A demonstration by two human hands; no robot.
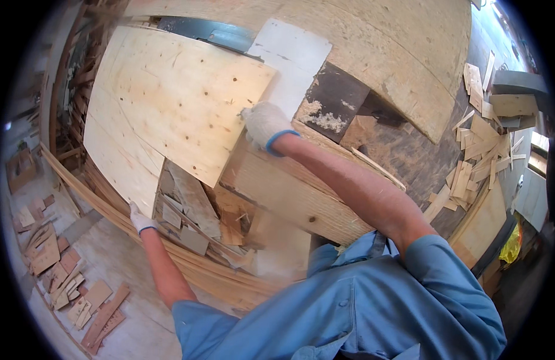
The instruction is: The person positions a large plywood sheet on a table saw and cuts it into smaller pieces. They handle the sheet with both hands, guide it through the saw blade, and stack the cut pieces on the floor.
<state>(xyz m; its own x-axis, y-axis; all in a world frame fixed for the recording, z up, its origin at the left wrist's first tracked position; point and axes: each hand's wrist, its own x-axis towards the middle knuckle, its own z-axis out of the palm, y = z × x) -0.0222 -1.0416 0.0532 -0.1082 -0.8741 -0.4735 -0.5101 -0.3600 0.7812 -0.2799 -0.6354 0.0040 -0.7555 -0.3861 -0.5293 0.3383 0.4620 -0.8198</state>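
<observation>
White-gloved and wide apart, the left hand (137, 217) and right hand (264, 125) grip the edges of a pale, notched plywood sheet (175, 90). Brown wood scraps (230, 229) crowd its notch; a flat white board (289, 51) adjoins its right; tan timber strips (178, 259) bound its near-left.

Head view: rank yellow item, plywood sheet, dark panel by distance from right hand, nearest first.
From the right hand:
1. Plywood sheet: at the fingers, extending left.
2. Dark panel: just right of the hand.
3. Yellow item: far right.
</observation>
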